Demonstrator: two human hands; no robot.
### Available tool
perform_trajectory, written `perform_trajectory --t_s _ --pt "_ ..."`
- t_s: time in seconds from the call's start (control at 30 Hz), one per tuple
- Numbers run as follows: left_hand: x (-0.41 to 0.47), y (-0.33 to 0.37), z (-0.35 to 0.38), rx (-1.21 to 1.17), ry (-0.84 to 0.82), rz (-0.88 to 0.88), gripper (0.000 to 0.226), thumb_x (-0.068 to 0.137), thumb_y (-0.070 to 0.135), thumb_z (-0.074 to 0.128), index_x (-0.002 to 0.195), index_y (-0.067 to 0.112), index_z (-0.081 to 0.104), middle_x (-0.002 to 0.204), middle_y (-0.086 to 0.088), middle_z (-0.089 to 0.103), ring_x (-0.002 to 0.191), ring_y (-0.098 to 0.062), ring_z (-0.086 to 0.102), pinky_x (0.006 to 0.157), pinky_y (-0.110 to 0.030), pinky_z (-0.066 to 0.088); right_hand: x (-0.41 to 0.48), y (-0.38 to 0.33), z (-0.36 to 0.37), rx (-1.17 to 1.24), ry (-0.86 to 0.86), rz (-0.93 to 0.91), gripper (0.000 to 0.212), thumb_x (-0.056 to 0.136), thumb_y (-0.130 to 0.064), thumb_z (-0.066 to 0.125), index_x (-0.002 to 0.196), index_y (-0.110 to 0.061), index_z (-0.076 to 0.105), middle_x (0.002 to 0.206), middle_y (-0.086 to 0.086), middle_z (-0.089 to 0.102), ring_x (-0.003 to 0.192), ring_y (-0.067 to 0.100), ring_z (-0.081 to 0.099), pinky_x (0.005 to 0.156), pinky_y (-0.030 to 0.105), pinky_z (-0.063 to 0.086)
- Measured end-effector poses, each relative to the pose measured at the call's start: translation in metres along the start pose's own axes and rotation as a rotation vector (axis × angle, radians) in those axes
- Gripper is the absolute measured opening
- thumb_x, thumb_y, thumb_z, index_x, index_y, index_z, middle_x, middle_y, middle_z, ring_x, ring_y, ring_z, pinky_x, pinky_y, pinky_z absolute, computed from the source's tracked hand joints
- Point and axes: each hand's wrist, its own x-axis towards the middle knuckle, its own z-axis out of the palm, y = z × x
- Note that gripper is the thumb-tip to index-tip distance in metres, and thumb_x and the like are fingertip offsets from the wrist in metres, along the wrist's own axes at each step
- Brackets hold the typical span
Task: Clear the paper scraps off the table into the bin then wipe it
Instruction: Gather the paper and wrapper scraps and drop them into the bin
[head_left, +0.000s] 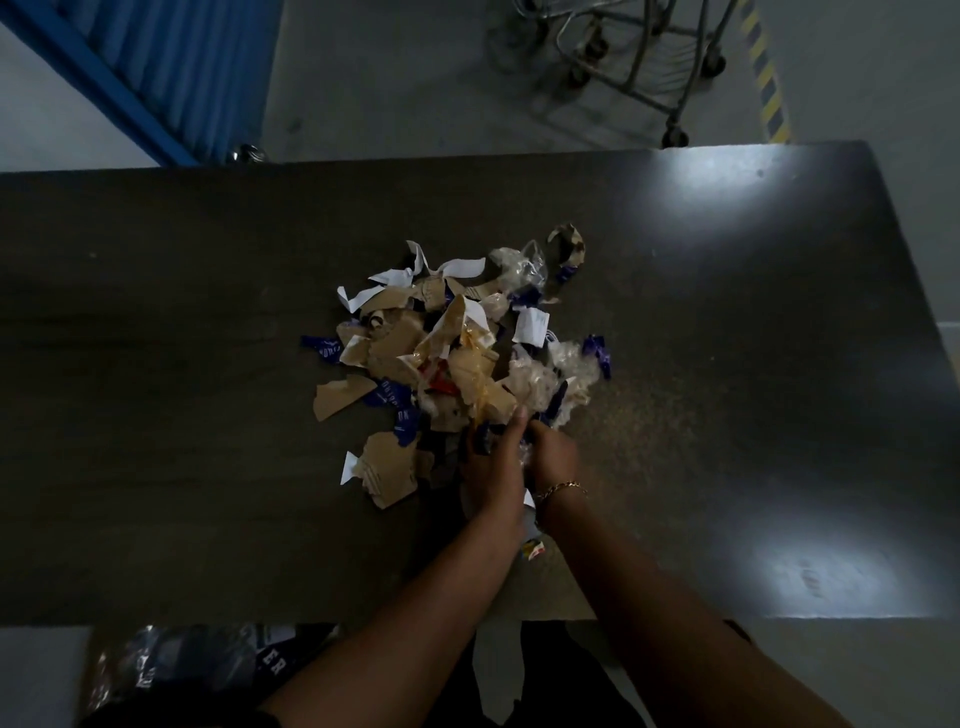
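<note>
Logged blue ribbed panel at upper left of frame, beyond far table edge. Noted bin at lower left, below near edge of table; lined with clear plastic, dimly lit, apparently holding some printed scraps already.

Found paper scraps heaped at frame centre on the dark tabletop: brown, white and blue-printed pieces mixed with crumpled clear film. Gathered mostly into one heap, well apart from bin.

Placed left hand at lower edge of heap, back upward, fingers buried among scraps; could not tell whether curled or straight. Placed right hand just beside it, fingers curled round a clump of film and paper, gold bracelet at wrist. Spotted one small scrap poking out between the wrists.

Noted speckled residue on tabletop right of heap, with glare patches further right. Observed wheeled metal trolley on floor at upper right, yellow-black floor stripe beyond it.

Judged progress: early. Bulk of scraps not yet moved off table. Left to do: carry heap by handfuls to bin, collect stragglers, then wipe surface, residue included. Saw no cloth in frame.
</note>
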Motion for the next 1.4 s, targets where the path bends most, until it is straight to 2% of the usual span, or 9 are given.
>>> perform_trajectory --t_s 0.17,0.27,0.47,0.7,0.87,1.03,1.13,1.3,1.4 --pt "0.008 -0.004 0.001 -0.029 0.004 -0.082 0.095 0.048 0.077 0.079 0.133 0.038 0.061 0.130 0.003 0.062 0.107 -0.016 0.065 0.087 -0.040 0.057 -0.003 0.000 0.006 -0.022 0.000 -0.024 0.025 0.101 -0.014 0.046 0.088 -0.004 0.065 0.085 0.009 0.065 0.075 0.016 0.058 0.050 0.014 0.046" --pt "0.027 -0.025 0.007 0.000 0.024 -0.075 0.090 0.040 0.078 0.078 0.121 0.041 0.068 0.123 0.001 0.067 0.102 -0.018 0.069 0.084 -0.044 0.061 -0.003 0.006 0.009 0.084 0.038 -0.052 0.043 0.096 -0.028 0.048 0.119 0.007 0.058 0.104 0.016 0.064 0.086 0.020 0.061 0.054 0.023 0.049" --pt "0.004 0.001 0.003 -0.006 -0.052 -0.137 0.035 0.084 0.030 0.079 0.115 0.013 0.073 0.109 -0.006 0.074 0.090 -0.017 0.070 0.080 -0.035 0.061 -0.007 0.004 0.014 0.181 0.076 -0.050 0.078 0.087 -0.075 0.048 0.131 -0.011 0.053 0.123 0.011 0.067 0.109 0.024 0.067 0.080 0.036 0.054" --pt "0.016 0.006 0.003 -0.012 0.017 -0.122 0.017 0.087 0.026 0.076 0.086 0.030 0.060 0.089 0.003 0.065 0.085 -0.021 0.067 0.090 -0.045 0.059 -0.010 -0.013 0.007 0.383 0.341 -0.067 0.032 0.104 -0.041 0.050 0.124 -0.017 0.041 0.115 0.004 0.054 0.090 0.011 0.055 0.071 0.030 0.044" --pt "0.016 0.006 -0.003 0.000 0.011 -0.106 0.042 0.088 0.022 0.076 0.128 0.012 0.064 0.105 -0.006 0.068 0.099 -0.027 0.066 0.083 -0.037 0.055 0.013 -0.044 -0.018 -0.259 0.563 -0.458 0.081 0.083 -0.068 0.064 0.142 -0.018 0.040 0.148 0.009 0.035 0.130 0.027 0.042 0.101 0.046 0.044" --pt "0.020 0.002 -0.006 0.162 -0.002 -0.066 0.047 0.089 0.028 0.073 0.132 0.014 0.064 0.125 -0.010 0.067 0.113 -0.028 0.064 0.084 -0.037 0.052 0.048 -0.085 -0.015 -0.753 0.147 -0.363 0.120 0.062 -0.090 0.064 0.157 -0.026 0.027 0.168 0.006 0.015 0.150 0.036 0.022 0.116 0.063 0.031" --pt "0.015 0.006 -0.008 0.142 -0.028 -0.093 0.052 0.083 0.032 0.076 0.131 0.014 0.065 0.125 -0.009 0.068 0.114 -0.029 0.064 0.093 -0.041 0.055 0.059 -0.082 -0.013 -0.878 0.038 -0.269 0.101 0.073 -0.073 0.072 0.153 -0.023 0.035 0.159 0.012 0.031 0.143 0.038 0.033 0.113 0.058 0.038" --pt "0.021 0.006 -0.013 -0.120 -0.188 -0.119 0.077 0.051 0.036 0.085 0.123 0.014 0.072 0.114 -0.013 0.076 0.104 -0.034 0.073 0.093 -0.050 0.060 0.047 -0.058 -0.023 -0.543 0.073 -0.200 0.060 0.074 -0.061 0.068 0.123 -0.028 0.059 0.131 0.010 0.057 0.114 0.030 0.058 0.098 0.054 0.053" --pt "0.018 0.010 -0.013 -0.371 -0.322 -0.128 0.075 0.062 0.027 0.087 0.132 0.012 0.068 0.128 -0.020 0.070 0.116 -0.039 0.069 0.094 -0.051 0.058 0.036 -0.038 -0.031 -0.332 0.005 -0.141 0.025 0.096 -0.038 0.063 0.113 -0.020 0.067 0.116 0.008 0.068 0.098 0.021 0.066 0.092 0.041 0.058"
